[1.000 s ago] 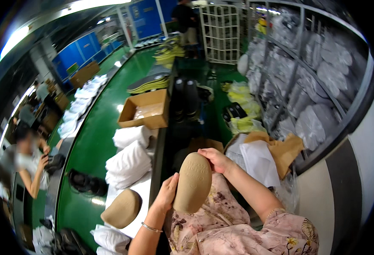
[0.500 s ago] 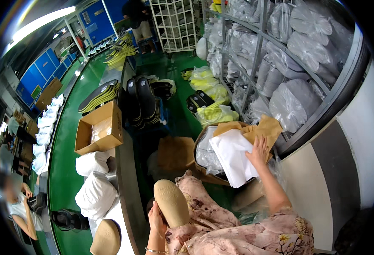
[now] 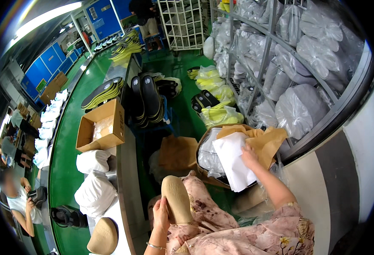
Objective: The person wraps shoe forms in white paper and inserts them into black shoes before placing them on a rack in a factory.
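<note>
Left hand [image 3: 160, 214] closed around lower end of tan shoe form [image 3: 177, 199], held upright over lap; right hand [image 3: 249, 155] pressed flat on white tissue sheet [image 3: 233, 163] at top of open carton [image 3: 208, 176], fingers spread, not pinching, as far as visible. Form looks stiff, smooth and light enough for one hand; best taken at narrow lower part, where palm wraps. Sheet looks thin, soft, easy to tear or slide; better pinched at free corner. Little open room: counter [image 3: 125, 187] edge close at left, with second tan form [image 3: 103, 236] and white bundles [image 3: 95, 193]; metal shelf rack [image 3: 280, 85] with bagged goods close at right; floor between crowded with brown paper [image 3: 177, 153].
</note>
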A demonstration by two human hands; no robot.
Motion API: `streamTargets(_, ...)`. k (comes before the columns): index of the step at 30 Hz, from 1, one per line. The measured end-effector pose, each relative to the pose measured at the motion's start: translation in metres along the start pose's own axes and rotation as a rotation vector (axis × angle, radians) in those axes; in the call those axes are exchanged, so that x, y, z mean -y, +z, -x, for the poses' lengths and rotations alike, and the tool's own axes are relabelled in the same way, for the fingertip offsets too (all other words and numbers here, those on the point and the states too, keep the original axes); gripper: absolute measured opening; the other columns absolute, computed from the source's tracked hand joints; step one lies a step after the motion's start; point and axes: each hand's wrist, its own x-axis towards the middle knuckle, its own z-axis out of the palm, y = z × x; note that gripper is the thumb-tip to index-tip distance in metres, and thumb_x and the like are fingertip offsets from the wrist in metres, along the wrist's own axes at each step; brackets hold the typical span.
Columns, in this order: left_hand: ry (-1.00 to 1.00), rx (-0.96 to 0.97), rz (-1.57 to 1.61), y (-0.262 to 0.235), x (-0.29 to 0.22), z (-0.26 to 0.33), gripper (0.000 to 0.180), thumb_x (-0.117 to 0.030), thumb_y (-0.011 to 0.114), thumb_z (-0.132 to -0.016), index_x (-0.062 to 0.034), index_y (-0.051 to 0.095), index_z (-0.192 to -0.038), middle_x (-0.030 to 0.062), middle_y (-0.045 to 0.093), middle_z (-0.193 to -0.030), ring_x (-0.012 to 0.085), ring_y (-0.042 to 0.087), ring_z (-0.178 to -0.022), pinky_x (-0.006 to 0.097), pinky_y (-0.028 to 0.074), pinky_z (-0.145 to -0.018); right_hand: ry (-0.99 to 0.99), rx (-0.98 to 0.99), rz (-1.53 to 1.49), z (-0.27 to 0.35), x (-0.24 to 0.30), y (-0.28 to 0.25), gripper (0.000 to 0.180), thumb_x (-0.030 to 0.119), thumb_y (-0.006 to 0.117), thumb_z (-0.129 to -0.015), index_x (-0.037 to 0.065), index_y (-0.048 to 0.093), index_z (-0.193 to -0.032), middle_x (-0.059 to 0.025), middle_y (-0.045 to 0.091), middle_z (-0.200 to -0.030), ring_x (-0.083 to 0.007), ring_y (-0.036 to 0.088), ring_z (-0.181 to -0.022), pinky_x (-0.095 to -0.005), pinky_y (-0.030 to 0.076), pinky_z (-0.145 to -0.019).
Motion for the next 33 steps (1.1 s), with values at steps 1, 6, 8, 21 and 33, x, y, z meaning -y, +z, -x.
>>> streamTargets(1,0.020,-0.022,-0.026,0.004,-0.003,0.002,0.021,-0.025,0.054,-0.089,-0.0043,0.057,-0.085,-0.0047,0.050,-0.066,0.0037,0.040,-0.055,0.019,0.032,-0.048,-0.028,0.055,-0.113,0.012,0.013,-0.001,0.040,0.018,0.048,-0.083,0.008,0.048,-0.122,-0.0165,0.035,-0.135,-0.0350,0.040,-0.119,-0.0442,0.037,-0.095)
streamTargets(6,0.262,-0.023,-0.098,0.017,-0.002,0.000,0.019,-0.022,0.054,-0.089,-0.0064,0.052,-0.079,-0.0057,0.043,-0.062,0.0023,0.033,-0.051,0.019,0.026,-0.044,-0.182,0.119,-0.676,0.058,0.089,-0.012,0.035,0.015,0.044,-0.084,0.001,0.053,-0.114,-0.0194,0.061,-0.099,-0.0305,0.056,-0.098,-0.0357,0.043,-0.085)
streamTargets(8,0.240,0.018,-0.077,0.024,-0.018,0.008,0.016,-0.019,0.052,-0.091,-0.0060,0.050,-0.083,-0.0046,0.044,-0.067,0.0035,0.035,-0.061,0.019,0.032,-0.054,-0.173,0.203,-1.059,0.068,0.117,-0.016,0.032,0.012,0.044,-0.084,0.000,0.054,-0.113,-0.0158,0.062,-0.096,-0.0232,0.058,-0.087,-0.0324,0.044,-0.080)
streamTargets(21,0.518,-0.107,0.068,-0.026,-0.029,0.011,0.017,-0.010,0.051,-0.090,-0.0012,0.051,-0.103,-0.0005,0.055,-0.085,0.0063,0.048,-0.078,0.020,0.041,-0.071,-0.753,0.233,-1.045,0.167,0.304,-0.105,0.033,-0.004,0.047,-0.077,-0.001,0.054,-0.110,-0.0143,0.061,-0.093,-0.0238,0.060,-0.085,-0.0289,0.046,-0.074)
streamTargets(33,0.881,-0.266,-0.411,-0.077,-0.071,0.032,0.031,0.006,0.048,-0.084,-0.0043,0.057,-0.112,-0.0032,0.055,-0.088,0.0043,0.043,-0.070,0.017,0.038,-0.064,-1.263,0.566,0.130,0.172,0.384,-0.168,0.016,0.010,0.053,-0.069,0.002,0.060,-0.081,-0.0171,0.062,-0.082,-0.0336,0.060,-0.081,-0.0410,0.048,-0.068)
